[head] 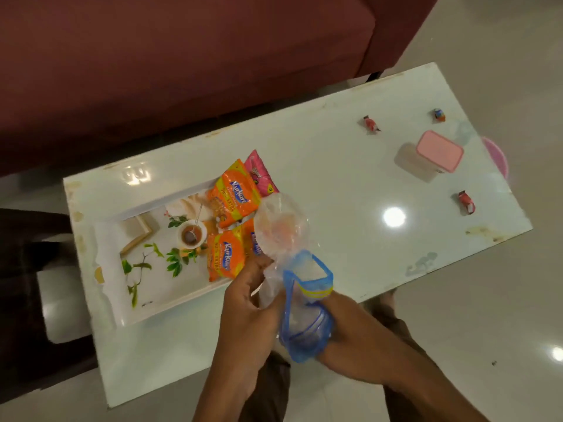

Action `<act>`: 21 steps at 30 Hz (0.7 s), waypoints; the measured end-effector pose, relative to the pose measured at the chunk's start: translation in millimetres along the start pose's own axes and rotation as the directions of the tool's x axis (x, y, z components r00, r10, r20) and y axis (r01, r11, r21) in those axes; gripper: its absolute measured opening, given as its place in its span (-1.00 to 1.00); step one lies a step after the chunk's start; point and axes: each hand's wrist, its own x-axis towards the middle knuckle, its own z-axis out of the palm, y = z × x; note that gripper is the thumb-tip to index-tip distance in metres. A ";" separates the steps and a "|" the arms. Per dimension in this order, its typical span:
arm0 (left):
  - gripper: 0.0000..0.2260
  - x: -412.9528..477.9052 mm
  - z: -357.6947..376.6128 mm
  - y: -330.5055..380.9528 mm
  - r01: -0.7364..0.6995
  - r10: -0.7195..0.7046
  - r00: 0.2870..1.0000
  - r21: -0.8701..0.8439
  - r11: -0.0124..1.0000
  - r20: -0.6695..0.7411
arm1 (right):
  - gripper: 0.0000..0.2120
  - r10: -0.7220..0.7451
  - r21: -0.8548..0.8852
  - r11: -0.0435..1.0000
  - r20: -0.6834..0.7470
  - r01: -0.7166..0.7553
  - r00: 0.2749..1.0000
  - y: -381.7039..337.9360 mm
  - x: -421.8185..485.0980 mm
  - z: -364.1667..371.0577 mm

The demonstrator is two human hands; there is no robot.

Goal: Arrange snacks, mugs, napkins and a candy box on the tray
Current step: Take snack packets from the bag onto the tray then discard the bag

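Orange snack packets [234, 196] crowd the tray [146, 303] — candies [372, 123] scattered beyond.

A glossy white bench [350, 166] is seen from above, set slantwise across the view; its edges are chipped and stained in places. Ceiling lamps are mirrored on its top as bright round spots. Behind it, close to its far edge, a maroon sofa [182, 62] fills the upper left, one dark leg shown at its right end. The floor [502, 50] is laid with pale, shiny tiles, on which more lamp glare is caught at the lower right. A dark stool [27, 284] stands at the left, partly cut off by the frame
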 end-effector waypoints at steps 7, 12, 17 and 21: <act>-0.80 45.7 142.9 2.0 0.053 -0.055 0.995 -0.025 0.998 -0.079 | -0.53 0.038 -0.220 0.972 -0.183 -0.078 0.982 -34.8 -42.0 -150.3; -0.95 80.9 260.9 15.2 0.188 -0.180 0.977 -0.055 0.981 0.113 | -0.27 -0.062 -0.210 0.976 -0.524 -0.059 0.850 -47.2 -84.6 -286.8; -0.83 107.9 378.6 34.1 0.161 -0.176 0.914 0.072 0.984 0.364 | -0.15 -0.120 -0.254 0.967 -0.406 0.014 0.906 -51.3 -103.3 -381.2; -0.81 126.5 467.0 44.3 0.064 -0.103 0.963 0.161 0.985 0.248 | -0.47 -0.290 -0.341 0.935 -0.571 0.099 0.768 -46.1 -111.4 -440.1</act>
